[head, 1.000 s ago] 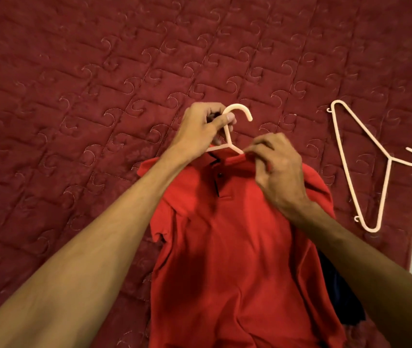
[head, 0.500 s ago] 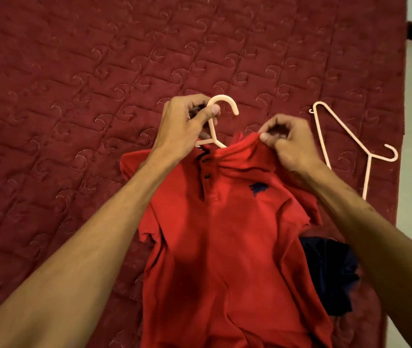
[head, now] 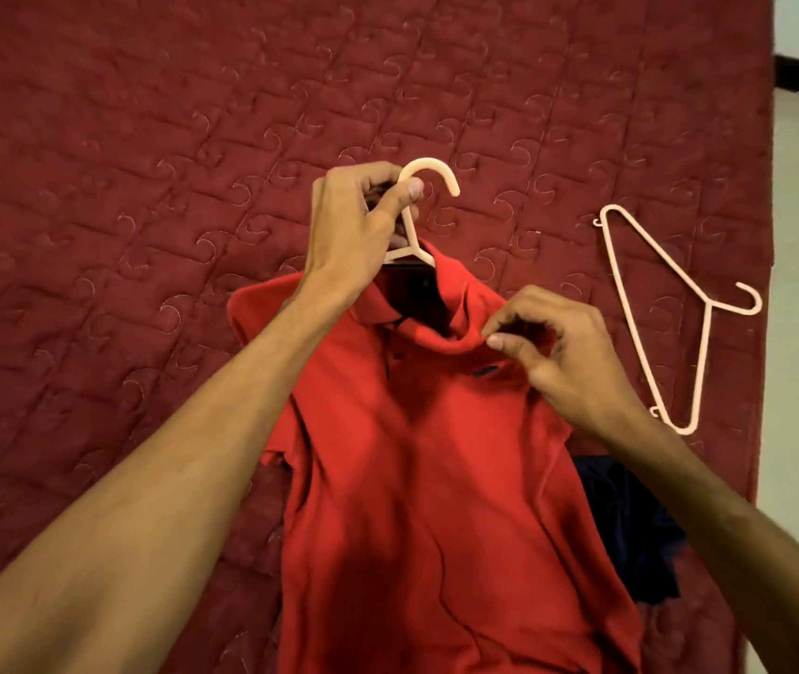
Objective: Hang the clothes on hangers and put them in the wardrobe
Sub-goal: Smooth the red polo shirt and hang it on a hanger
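Right hand (head: 568, 352) dropped lower, pinching red shirt (head: 436, 479) collar.

Dim, warm light, with soft shadows under the forearms on the shirt (head: 436, 479). Wide-angle bending at the edges; slightly soft overall.

The right hand (head: 563, 362) has left its position just beside the neck of the hanger (head: 429, 175), where it pinched the collar (head: 456, 304) one second ago. It has moved outward and down the red polo shirt (head: 426, 479) and now pinches fabric at the collar's right side, just above the dark chest logo (head: 487, 370). The collar, formerly flat and closed, stands open, its dark inside exposed. The logo and more of the dark garment (head: 631, 518) have come into sight.
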